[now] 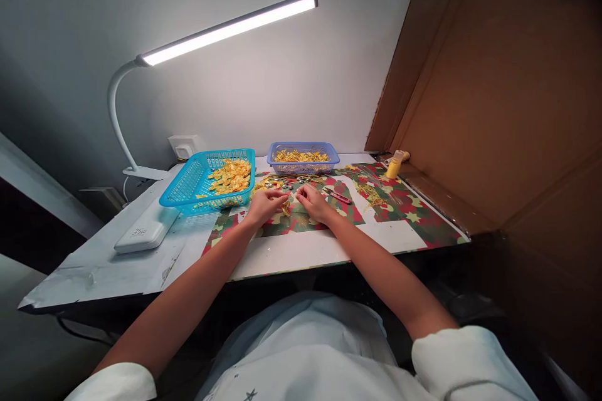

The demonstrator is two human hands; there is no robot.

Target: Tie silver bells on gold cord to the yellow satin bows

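Note:
My left hand (pixel 264 205) is closed in a pinch over the camouflage-patterned mat. A small shiny gold piece (pixel 285 208) hangs at its fingertips; its exact kind is too small to tell. Just to the right, my right hand (pixel 314 203) is also pinched, fingertips facing the left ones across a narrow gap. Whatever it grips is hidden or too fine to see. Behind both hands lie loose gold pieces (pixel 268 183) and several small silvery round bits. Pink-handled snips (pixel 339 197) rest right of my right hand.
A turquoise basket (pixel 181 191) of yellow-gold pieces stands left, a purple basket (pixel 303 168) of gold pieces behind. Thin gold strands (pixel 371 194) and a yellow bottle (pixel 395 165) are at right. A white power bank (pixel 147 229), a lamp (pixel 230 26) and cardboard (pixel 498 94) surround the workspace.

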